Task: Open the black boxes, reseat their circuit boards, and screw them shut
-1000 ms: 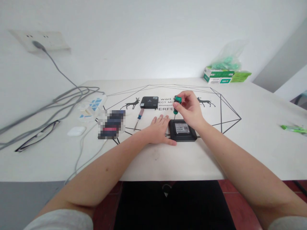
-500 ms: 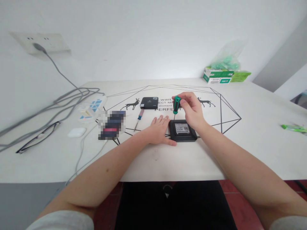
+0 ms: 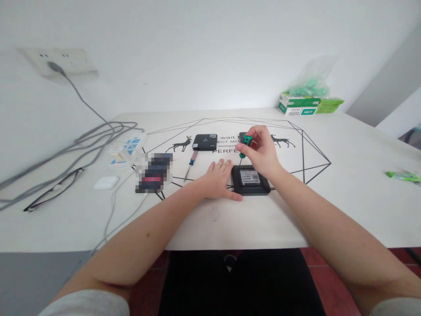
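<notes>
A square black box (image 3: 251, 180) with a white label on its upper face lies on the table in front of me. My left hand (image 3: 217, 179) rests flat with fingers spread against the left side of this box. Above its far left corner, my right hand (image 3: 263, 149) grips a green and black screwdriver (image 3: 246, 141) by the handle. The screwdriver leans, its shaft pointing down to the box's far left edge; whether the tip sits in a screw is too small to tell. Behind my right hand, another dark object (image 3: 242, 136) is mostly hidden.
A second black box (image 3: 205, 142) lies farther back, with another screwdriver (image 3: 191, 165) beside it. To the left are a pixelated phone (image 3: 154, 173), a white case (image 3: 106, 182), glasses (image 3: 54, 191), a power strip (image 3: 126, 149) and cables. Green-white boxes (image 3: 300, 104) stand at the back right.
The screwdriver has tipped over, its handle moving right, and my right hand's fingers have shifted on it. More of the dark object behind shows. My left hand and the labelled box stay in place.
</notes>
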The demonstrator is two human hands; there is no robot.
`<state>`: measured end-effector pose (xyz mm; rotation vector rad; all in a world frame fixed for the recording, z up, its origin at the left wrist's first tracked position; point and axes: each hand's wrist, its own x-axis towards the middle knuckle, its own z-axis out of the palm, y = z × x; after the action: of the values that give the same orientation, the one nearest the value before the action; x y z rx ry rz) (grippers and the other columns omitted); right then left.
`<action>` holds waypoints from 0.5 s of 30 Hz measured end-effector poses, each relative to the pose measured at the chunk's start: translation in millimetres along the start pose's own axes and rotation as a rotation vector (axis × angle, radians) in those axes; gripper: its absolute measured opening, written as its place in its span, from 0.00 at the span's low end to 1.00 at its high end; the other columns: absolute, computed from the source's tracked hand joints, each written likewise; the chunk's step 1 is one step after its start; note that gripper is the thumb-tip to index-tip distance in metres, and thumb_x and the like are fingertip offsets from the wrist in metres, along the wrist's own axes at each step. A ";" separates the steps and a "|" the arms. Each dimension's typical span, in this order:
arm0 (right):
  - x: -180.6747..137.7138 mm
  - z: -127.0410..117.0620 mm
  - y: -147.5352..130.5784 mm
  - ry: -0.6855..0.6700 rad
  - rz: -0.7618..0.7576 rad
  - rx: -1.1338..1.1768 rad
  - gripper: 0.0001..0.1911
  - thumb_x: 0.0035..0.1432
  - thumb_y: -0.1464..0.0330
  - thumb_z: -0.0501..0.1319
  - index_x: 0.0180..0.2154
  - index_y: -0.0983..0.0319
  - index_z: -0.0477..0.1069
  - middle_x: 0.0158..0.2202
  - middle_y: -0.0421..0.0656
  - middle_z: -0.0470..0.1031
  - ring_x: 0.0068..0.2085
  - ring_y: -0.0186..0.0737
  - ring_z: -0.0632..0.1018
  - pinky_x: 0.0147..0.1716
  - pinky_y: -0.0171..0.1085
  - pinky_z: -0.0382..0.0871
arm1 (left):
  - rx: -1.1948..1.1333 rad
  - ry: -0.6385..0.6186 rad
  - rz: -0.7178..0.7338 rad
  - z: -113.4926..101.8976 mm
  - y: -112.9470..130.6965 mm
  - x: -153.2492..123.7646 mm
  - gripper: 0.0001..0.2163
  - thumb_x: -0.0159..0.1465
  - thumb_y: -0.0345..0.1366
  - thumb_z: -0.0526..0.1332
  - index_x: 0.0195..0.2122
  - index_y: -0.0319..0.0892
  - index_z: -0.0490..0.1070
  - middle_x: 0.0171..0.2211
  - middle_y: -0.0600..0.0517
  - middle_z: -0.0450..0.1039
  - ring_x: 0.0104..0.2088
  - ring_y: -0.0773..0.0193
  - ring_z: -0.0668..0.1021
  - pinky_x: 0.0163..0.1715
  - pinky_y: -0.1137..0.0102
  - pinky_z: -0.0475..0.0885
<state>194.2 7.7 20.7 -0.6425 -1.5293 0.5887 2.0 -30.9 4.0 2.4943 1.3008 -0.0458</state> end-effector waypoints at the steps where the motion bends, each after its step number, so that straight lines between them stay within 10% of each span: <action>1: -0.1 -0.7 -0.3 -0.010 -0.001 -0.004 0.19 0.60 0.56 0.73 0.46 0.53 0.69 0.40 0.37 0.70 0.34 0.33 0.71 0.32 0.37 0.75 | -0.009 0.008 0.004 1.3 -1.5 0.7 0.65 0.56 0.73 0.64 0.79 0.29 0.40 0.79 0.27 0.37 0.79 0.29 0.42 0.74 0.40 0.39; 7: 0.2 -4.5 -3.4 -0.069 0.008 0.026 0.12 0.73 0.54 0.60 0.50 0.52 0.73 0.45 0.41 0.78 0.46 0.40 0.80 0.46 0.45 0.79 | -0.065 0.060 0.044 7.2 -8.4 3.5 0.64 0.54 0.74 0.66 0.79 0.33 0.45 0.79 0.27 0.40 0.78 0.27 0.44 0.74 0.38 0.41; 15: 1.3 -3.8 5.4 -0.071 -0.014 -0.053 0.16 0.65 0.57 0.68 0.50 0.53 0.68 0.40 0.38 0.68 0.36 0.36 0.73 0.36 0.40 0.77 | -0.022 0.028 0.018 4.2 -4.6 1.8 0.65 0.55 0.73 0.64 0.79 0.30 0.41 0.79 0.26 0.39 0.78 0.28 0.43 0.74 0.39 0.40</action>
<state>198.3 12.3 18.0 -0.6567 -1.6193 0.5673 -0.1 -28.3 -1.5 2.4967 1.2830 0.0078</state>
